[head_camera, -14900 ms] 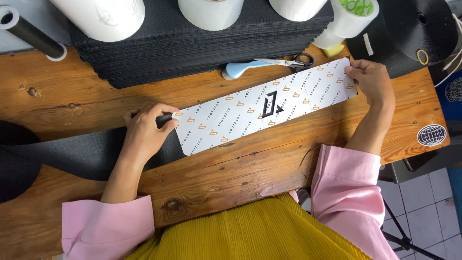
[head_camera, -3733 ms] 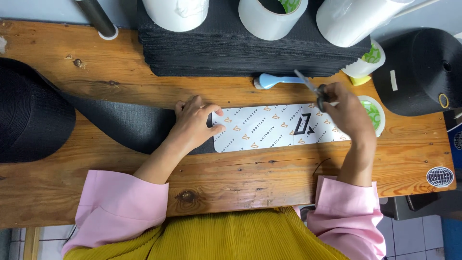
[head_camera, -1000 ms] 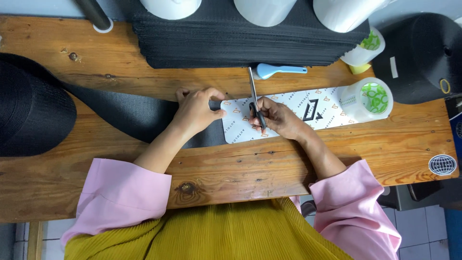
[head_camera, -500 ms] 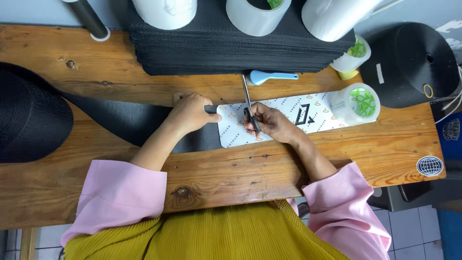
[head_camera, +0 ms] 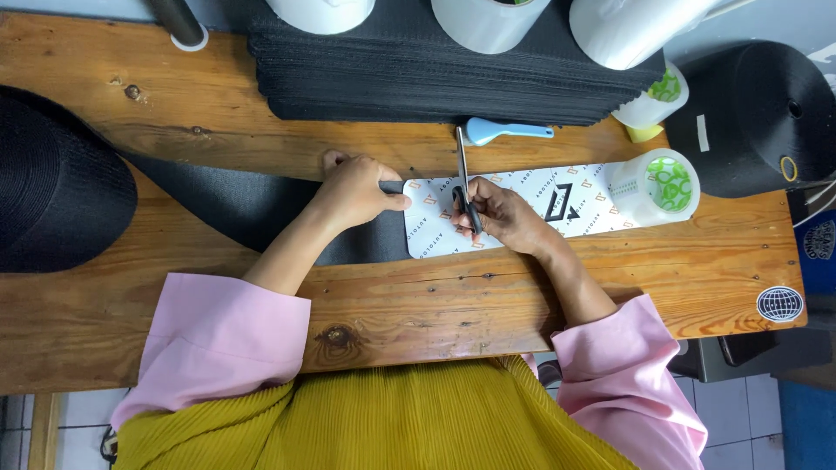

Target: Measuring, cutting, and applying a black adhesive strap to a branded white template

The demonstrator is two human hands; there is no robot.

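The card (head_camera: pixel 522 209), a long white printed strip with small orange marks and a black emblem, lies flat on the wooden worktop (head_camera: pixel 435 305), and everything else is placed from it. The left hand (head_camera: pixel 353 187) presses on the card's left end, its grip a thumb-and-finger pinch on that edge where the card overlaps a black strap (head_camera: pixel 261 218) running away to the left. The right hand (head_camera: pixel 505 213) rests on the card just right of that end, its grip closed around the dark handles of the scissors (head_camera: pixel 464 178), whose blades point away from the person, across the card's far edge (whether the blades are parted cannot be told). A tape roll (head_camera: pixel 657 184) with green print sits on the card's right end. Just beyond the card's far edge lies a blue handle (head_camera: pixel 505 132), and behind that a stack of black sheets (head_camera: pixel 418 74). Well left of the card sits a black spool (head_camera: pixel 52 183).
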